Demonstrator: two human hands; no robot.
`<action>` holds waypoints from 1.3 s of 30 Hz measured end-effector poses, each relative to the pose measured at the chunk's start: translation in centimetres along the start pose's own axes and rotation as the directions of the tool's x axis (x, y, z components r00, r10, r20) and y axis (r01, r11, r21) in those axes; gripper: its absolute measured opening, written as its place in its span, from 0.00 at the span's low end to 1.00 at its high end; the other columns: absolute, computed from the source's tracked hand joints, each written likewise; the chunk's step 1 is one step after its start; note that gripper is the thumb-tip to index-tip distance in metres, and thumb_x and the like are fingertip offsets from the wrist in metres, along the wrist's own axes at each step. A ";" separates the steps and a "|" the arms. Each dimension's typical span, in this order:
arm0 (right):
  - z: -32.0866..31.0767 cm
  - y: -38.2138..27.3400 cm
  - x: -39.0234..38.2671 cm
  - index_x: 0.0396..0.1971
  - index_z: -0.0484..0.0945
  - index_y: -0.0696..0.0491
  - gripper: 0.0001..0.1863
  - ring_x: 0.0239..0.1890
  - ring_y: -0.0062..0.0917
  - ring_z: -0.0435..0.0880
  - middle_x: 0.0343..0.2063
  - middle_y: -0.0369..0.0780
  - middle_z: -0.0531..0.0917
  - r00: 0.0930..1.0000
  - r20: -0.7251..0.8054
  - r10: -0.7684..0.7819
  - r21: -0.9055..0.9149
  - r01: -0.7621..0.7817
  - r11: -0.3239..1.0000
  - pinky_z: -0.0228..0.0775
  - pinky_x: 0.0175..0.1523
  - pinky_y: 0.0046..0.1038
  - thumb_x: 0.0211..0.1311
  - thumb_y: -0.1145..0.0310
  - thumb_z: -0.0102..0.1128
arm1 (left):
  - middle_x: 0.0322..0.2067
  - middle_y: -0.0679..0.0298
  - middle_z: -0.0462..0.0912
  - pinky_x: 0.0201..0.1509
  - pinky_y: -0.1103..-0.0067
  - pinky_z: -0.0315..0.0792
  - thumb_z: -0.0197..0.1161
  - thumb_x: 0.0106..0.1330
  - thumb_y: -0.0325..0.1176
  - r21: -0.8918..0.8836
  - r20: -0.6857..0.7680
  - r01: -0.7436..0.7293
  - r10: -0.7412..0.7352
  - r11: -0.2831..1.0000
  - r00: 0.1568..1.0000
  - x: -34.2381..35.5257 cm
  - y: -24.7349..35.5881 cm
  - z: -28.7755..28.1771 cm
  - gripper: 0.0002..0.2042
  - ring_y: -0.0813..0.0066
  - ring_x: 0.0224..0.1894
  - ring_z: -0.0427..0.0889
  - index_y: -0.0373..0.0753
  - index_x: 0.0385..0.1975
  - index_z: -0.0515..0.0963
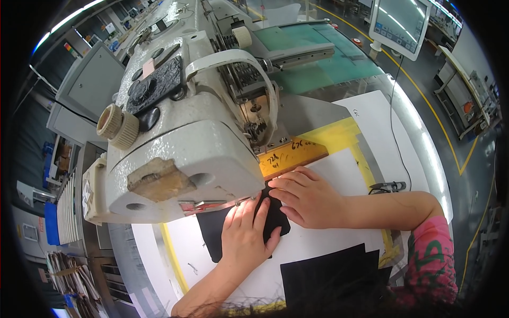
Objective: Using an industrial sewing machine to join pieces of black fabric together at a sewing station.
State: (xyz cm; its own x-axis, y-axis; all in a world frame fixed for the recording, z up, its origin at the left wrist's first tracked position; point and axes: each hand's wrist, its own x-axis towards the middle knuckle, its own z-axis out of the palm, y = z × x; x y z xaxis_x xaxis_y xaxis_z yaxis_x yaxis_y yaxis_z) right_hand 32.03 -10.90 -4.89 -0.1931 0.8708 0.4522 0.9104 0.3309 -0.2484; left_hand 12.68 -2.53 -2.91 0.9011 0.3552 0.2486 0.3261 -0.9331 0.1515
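Note:
A black flat piece, which looks like fabric (211,233), lies on the white work surface (339,233), partly under the head of an industrial sewing machine (222,143). My left hand (245,236) rests flat on this piece with its fingers spread, the tips reaching under the machine head. From the right comes my right hand (313,199), its fingers stretched and slightly bent, the tips at the piece's right edge. Just beyond them sits a yellow-orange bar (297,157) with handwritten marks. The machine head hides the needle area and the far part of the black piece.
More black pieces (328,275) lie at the near right. Small thread snips (389,186) rest beyond my right forearm. Yellow tape (172,254) borders the white surface. A green plate (318,58) and a screen (400,26) stand at the back; papers (74,275) are stacked at left.

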 end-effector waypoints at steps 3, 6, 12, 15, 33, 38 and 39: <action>0.0 0.2 0.0 0.45 0.73 0.57 0.19 0.53 0.32 0.70 0.48 0.39 0.73 1.000 -0.010 0.010 0.031 -0.010 0.999 0.60 0.60 0.37 0.54 0.65 0.60 | 0.60 0.54 0.66 0.63 0.64 0.60 0.66 0.50 0.41 -0.034 0.018 0.011 -0.010 0.999 1.000 0.1 0.0 0.3 0.30 0.56 0.60 0.67 0.36 0.55 0.70; -0.2 0.2 0.2 0.45 0.73 0.58 0.20 0.53 0.31 0.70 0.47 0.39 0.73 1.000 -0.006 0.015 0.038 -0.015 0.999 0.59 0.61 0.36 0.54 0.65 0.59 | 0.60 0.54 0.66 0.62 0.64 0.60 0.66 0.50 0.41 -0.033 0.035 0.033 -0.032 0.999 0.999 0.0 0.0 0.2 0.30 0.57 0.59 0.68 0.36 0.55 0.70; -0.4 0.0 0.2 0.46 0.73 0.57 0.20 0.53 0.30 0.70 0.48 0.38 0.73 1.000 0.003 0.025 0.044 -0.025 0.999 0.59 0.61 0.36 0.54 0.64 0.59 | 0.60 0.54 0.67 0.62 0.64 0.61 0.66 0.50 0.41 -0.036 0.027 0.050 -0.049 0.998 0.998 -0.1 0.1 0.1 0.30 0.56 0.59 0.68 0.37 0.55 0.70; -0.3 0.2 0.0 0.45 0.73 0.57 0.20 0.53 0.29 0.70 0.47 0.38 0.73 1.000 -0.001 0.013 0.022 -0.013 1.000 0.58 0.61 0.36 0.55 0.64 0.59 | 0.60 0.54 0.67 0.61 0.64 0.61 0.66 0.50 0.41 -0.028 0.011 0.034 -0.034 0.999 0.999 0.0 0.2 0.4 0.30 0.56 0.58 0.68 0.37 0.55 0.70; -0.4 0.5 -0.1 0.36 0.74 0.55 0.12 0.44 0.35 0.74 0.42 0.40 0.75 0.997 -0.081 -0.011 0.113 0.020 0.993 0.63 0.57 0.38 0.52 0.70 0.62 | 0.51 0.55 0.72 0.61 0.66 0.64 0.65 0.53 0.42 0.017 -0.028 0.067 -0.066 0.998 0.997 0.2 0.9 -0.1 0.27 0.61 0.54 0.72 0.38 0.54 0.72; -0.9 0.3 -0.3 0.35 0.76 0.53 0.10 0.43 0.34 0.74 0.40 0.38 0.76 0.992 -0.121 0.042 0.224 -0.014 0.975 0.65 0.54 0.38 0.51 0.71 0.64 | 0.51 0.56 0.72 0.59 0.65 0.66 0.65 0.55 0.40 -0.040 -0.068 0.056 -0.059 0.998 0.996 0.1 1.1 -0.3 0.24 0.61 0.53 0.73 0.38 0.51 0.73; -1.1 0.4 -0.5 0.35 0.76 0.52 0.10 0.44 0.34 0.75 0.40 0.38 0.77 0.992 -0.114 0.052 0.261 -0.021 0.965 0.65 0.54 0.38 0.51 0.71 0.64 | 0.51 0.56 0.72 0.59 0.65 0.66 0.65 0.55 0.40 -0.032 -0.078 0.067 -0.069 0.997 0.995 -0.3 1.2 -0.4 0.24 0.61 0.53 0.73 0.38 0.51 0.73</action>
State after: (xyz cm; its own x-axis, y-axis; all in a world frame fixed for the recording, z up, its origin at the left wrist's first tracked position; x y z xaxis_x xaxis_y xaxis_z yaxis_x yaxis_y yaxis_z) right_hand 32.89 -11.60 -4.26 -0.1023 0.8397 0.5333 0.7872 0.3961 -0.4727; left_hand 12.70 -3.71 -2.42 0.8516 0.4219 0.3110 0.3759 -0.9051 0.1986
